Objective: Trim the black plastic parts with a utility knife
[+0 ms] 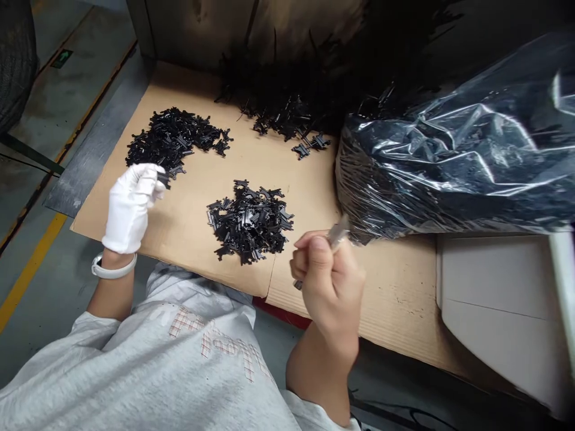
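- By the left hand [135, 190], covered with a white glove, a small black plastic part [163, 179] is pinched between the fingertips, just beside the left pile [168, 137] of similar parts.
- By the right hand [330, 269], which is bare, a small grey blade-like piece [339, 232] is gripped; it is blurred, so its exact kind cannot be told.
- Between the two hands, the middle pile [251, 224] of black parts is gathered on the tabletop [179, 239], which is covered with brown cardboard.
- At the back, a looser heap [287, 117] is partly hidden in shadow.
- To the right, a shiny black plastic bag [449, 173] is placed.
- On the grey shirt [148, 371], plaid letters [224, 344] are seen, but the word cannot be read with certainty because of the folds.
- On the floor, a green sign [61, 58] is marked with a pale arrow.
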A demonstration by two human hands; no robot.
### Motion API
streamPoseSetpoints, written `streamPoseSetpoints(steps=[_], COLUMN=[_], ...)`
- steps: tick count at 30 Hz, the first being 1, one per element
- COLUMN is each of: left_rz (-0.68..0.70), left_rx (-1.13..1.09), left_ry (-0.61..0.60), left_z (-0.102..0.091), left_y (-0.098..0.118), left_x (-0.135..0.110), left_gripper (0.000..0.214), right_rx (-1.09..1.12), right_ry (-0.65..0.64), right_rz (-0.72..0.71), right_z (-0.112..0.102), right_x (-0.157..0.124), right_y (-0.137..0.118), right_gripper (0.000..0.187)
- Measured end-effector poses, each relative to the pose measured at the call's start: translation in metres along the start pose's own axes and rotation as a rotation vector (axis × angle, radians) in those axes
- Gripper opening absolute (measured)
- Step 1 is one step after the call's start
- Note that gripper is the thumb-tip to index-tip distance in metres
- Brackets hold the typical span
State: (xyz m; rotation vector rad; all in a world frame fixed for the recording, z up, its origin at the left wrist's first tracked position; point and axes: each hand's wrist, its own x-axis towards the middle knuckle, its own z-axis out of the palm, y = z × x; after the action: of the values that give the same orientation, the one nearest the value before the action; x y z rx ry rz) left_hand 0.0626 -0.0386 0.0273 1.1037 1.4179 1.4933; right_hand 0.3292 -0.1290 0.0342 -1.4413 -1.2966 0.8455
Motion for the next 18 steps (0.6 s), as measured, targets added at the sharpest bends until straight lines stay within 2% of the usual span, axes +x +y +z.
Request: streamPoseSetpoints(steps=[3, 7, 10, 13, 16, 18], left_rz=[-0.072, -0.052, -0.041, -0.132, -0.31, -0.362], left_rx=[-0.152, -0.046, -0.048, -0.109, -0.135, -0.114], left_ry=[-0.155, -0.294, -0.381, -0.502, -0.786, -0.96], left_z=[0.019, 0.04, 0.048, 0.048, 0.045, 0.044], left_y=[0.017, 0.036, 0.043, 0.041, 0.032, 0.026], left_x=[-0.027, -0.059, -0.075, -0.077, -0.07, -0.066], left_gripper=[0.02, 0.022, 0.03, 0.045, 0.061, 0.06], right_rx=[0.117, 0.241, 0.3, 0.291, 0.143, 0.002], right_ry=[-0.076, -0.19, -0.217, -0.201, -0.186, -0.204], right_rz=[-0.013, -0.059, -0.136, -0.258, -0.395, -0.461], right_z=[0.022, 0.041, 0.041, 0.034, 0.026, 0.021], right_x=[0.0, 0.008, 0.012, 0.013, 0.01, 0.008], right_y=[-0.009, -0.024, -0.03, -0.029, -0.027, -0.027], right_gripper=[0.033, 0.021, 0.006, 0.007, 0.008, 0.01])
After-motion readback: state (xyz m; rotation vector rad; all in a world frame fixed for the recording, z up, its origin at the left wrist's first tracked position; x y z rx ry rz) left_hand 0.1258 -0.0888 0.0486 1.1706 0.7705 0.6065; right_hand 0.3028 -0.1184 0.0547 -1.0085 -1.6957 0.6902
